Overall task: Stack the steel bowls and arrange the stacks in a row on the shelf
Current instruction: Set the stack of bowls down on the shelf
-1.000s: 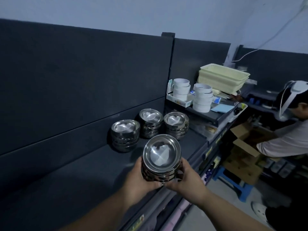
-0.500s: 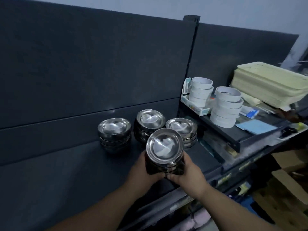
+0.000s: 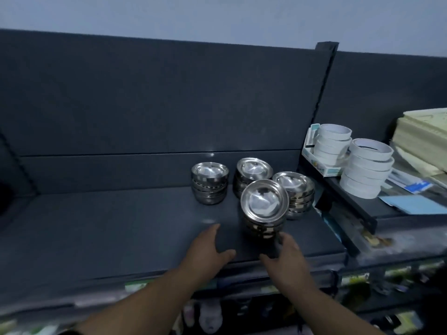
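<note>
Four stacks of steel bowls stand on the dark shelf. One stack is at the back left, one behind the middle, one to the right. The front stack stands just ahead of them, its top bowl tilted toward me. My left hand hovers open to the left of this stack, apart from it. Directly below the stack is my right hand, fingers loosely bent, fingertips at the stack's base; it grips nothing.
A raised dark shelf to the right carries two piles of white tape rolls, a blue sheet and cream trays. A dark back panel closes the shelf behind. Blurred goods fill the lower shelf.
Both hands carried the stack forward, set it on the shelf in front of the other three stacks, and have come off it. The left hand drew away to the left.
</note>
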The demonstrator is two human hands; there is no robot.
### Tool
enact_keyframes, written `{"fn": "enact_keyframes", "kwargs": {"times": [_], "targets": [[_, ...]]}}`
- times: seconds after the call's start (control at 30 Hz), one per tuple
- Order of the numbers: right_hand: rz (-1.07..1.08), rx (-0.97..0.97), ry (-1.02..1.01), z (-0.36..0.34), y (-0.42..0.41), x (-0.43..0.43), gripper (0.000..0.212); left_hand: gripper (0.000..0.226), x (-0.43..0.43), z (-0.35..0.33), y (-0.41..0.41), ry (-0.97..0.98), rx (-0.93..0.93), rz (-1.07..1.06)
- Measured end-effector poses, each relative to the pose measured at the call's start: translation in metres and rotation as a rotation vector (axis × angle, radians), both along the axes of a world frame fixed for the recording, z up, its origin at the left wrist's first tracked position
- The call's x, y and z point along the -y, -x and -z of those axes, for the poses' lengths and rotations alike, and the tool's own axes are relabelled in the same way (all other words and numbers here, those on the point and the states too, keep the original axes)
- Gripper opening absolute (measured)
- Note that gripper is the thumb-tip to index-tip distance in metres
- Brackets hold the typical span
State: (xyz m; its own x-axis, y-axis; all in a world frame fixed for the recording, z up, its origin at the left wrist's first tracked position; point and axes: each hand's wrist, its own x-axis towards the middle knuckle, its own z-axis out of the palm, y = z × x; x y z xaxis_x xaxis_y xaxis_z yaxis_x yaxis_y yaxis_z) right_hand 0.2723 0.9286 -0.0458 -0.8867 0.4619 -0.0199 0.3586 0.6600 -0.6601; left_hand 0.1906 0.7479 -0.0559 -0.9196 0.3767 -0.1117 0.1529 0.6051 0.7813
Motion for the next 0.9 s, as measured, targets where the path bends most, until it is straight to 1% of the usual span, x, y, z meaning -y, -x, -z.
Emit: {"fn": "enact_keyframes", "kwargs": {"times": [0.07, 0.13, 0.2, 0.27, 0.37, 0.47, 0.53, 0.6, 0.7, 0.8, 0.9], "targets": [[-0.008, 0.006, -0.050, 0.005, -0.005, 0.027, 0.060, 0.079, 0.044, -0.001, -0.016, 0.076, -0.054, -0.024], [-0.073, 0.018, -0.098, 0.008, -0.011, 0.064, 0.055, 0.071, 0.100, -0.004, -0.033, 0.153, -0.116, -0.069], [-0.209, 0.054, -0.150, 0.007, -0.019, 0.115, 0.050, 0.070, 0.168, -0.005, -0.055, 0.252, -0.151, -0.131], [-0.387, 0.126, -0.198, 0.009, -0.026, 0.173, 0.049, 0.071, 0.242, 0.000, -0.082, 0.363, -0.159, -0.180], [-0.633, 0.208, -0.209, 0.021, -0.038, 0.270, 0.063, 0.079, 0.354, 0.012, -0.133, 0.573, -0.089, -0.225], [-0.831, 0.278, -0.307, 0.028, -0.050, 0.372, 0.072, 0.080, 0.453, 0.019, -0.183, 0.703, -0.015, -0.322], [-0.938, 0.257, -0.382, 0.026, -0.057, 0.435, 0.072, 0.075, 0.506, 0.018, -0.209, 0.740, 0.014, -0.404], [-1.042, 0.239, -0.413, 0.024, -0.060, 0.490, 0.070, 0.071, 0.551, 0.016, -0.228, 0.784, 0.043, -0.473], [-1.167, 0.249, -0.453, 0.021, -0.057, 0.552, 0.069, 0.073, 0.604, 0.017, -0.247, 0.812, 0.086, -0.558], [-1.236, 0.234, -0.505, 0.020, -0.045, 0.596, 0.063, 0.075, 0.642, 0.027, -0.253, 0.798, 0.128, -0.611], [-1.249, 0.241, -0.491, 0.022, -0.017, 0.628, 0.057, 0.074, 0.670, 0.031, -0.238, 0.787, 0.163, -0.647]]}}
